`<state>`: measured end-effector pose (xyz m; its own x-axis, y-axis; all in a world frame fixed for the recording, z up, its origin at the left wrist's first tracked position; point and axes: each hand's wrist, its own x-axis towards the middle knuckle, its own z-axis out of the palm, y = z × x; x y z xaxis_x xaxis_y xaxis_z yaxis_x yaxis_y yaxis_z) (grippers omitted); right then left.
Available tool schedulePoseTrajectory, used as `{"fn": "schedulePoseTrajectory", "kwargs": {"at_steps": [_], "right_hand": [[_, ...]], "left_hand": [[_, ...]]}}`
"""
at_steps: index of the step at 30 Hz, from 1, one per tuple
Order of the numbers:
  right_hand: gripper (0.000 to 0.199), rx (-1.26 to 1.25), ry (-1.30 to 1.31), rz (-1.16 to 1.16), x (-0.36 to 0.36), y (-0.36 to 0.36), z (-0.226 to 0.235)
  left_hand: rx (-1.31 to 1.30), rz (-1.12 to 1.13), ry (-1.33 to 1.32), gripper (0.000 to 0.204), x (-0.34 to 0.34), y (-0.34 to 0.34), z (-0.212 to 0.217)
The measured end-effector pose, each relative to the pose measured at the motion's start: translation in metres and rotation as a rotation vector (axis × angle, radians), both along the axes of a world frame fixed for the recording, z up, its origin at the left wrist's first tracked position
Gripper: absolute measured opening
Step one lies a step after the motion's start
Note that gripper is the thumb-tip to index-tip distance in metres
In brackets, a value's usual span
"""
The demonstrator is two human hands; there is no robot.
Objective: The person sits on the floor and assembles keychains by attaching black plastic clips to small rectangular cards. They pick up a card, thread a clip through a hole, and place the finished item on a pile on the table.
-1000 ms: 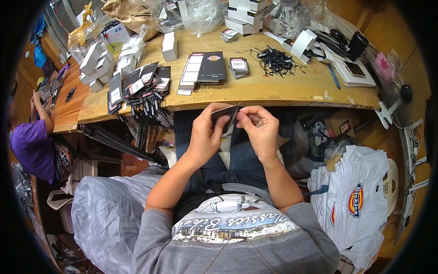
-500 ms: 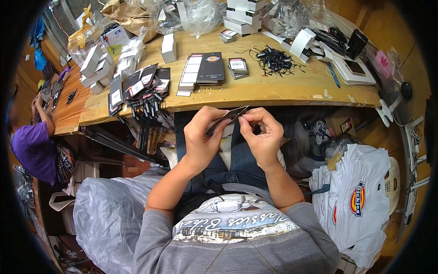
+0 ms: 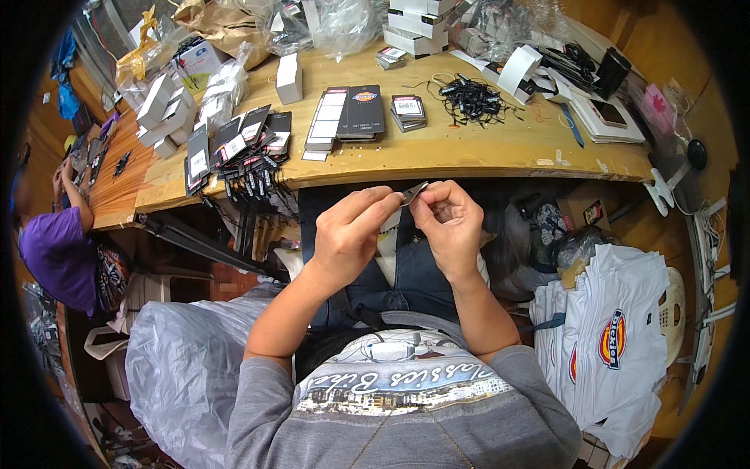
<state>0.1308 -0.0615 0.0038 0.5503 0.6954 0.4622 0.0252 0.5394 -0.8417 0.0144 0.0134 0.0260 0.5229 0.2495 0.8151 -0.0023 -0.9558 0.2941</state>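
Note:
Just in front of the table's near edge, I hold a small dark hang tag (image 3: 412, 193), tilted and seen almost edge-on. My left hand (image 3: 350, 227) is closed round its left end, and the fingers cover much of it. At its other end, the thumb and forefinger of my right hand (image 3: 451, 227) are pinched together. Whether a string is between those fingertips is too small to tell. A heap of black hang tags with cords (image 3: 248, 148) lies on the table to the left. Two stacks of tags, one white-labelled (image 3: 326, 117) and one black (image 3: 363, 113), lie beyond my hands.
A smaller tag stack (image 3: 408, 112) and a tangle of black cords (image 3: 471, 102) lie on the wooden table (image 3: 484, 156). White boxes (image 3: 289, 80) stand farther back. Folded white shirts (image 3: 601, 336) are at my right, a large plastic bag (image 3: 187, 375) at my left. A person in purple (image 3: 58, 250) sits far left.
My left hand has turned over the hang tag, its fingers now reaching across it. Less of the tag shows. My right hand's pinch has shifted slightly and remains at the tag's end.

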Motion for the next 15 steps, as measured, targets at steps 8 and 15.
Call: {"fn": "schedulePoseTrajectory", "kwargs": {"at_steps": [8, 15], "right_hand": [[0.007, -0.034, -0.089, -0.016, -0.002, -0.001, 0.006], [0.007, 0.006, -0.2, -0.141, 0.0, -0.001, 0.004]], "left_hand": [[-0.398, -0.191, 0.177, 0.03, -0.004, 0.0, 0.012], [-0.803, -0.384, 0.103, 0.023, -0.004, 0.002, -0.006]]}}
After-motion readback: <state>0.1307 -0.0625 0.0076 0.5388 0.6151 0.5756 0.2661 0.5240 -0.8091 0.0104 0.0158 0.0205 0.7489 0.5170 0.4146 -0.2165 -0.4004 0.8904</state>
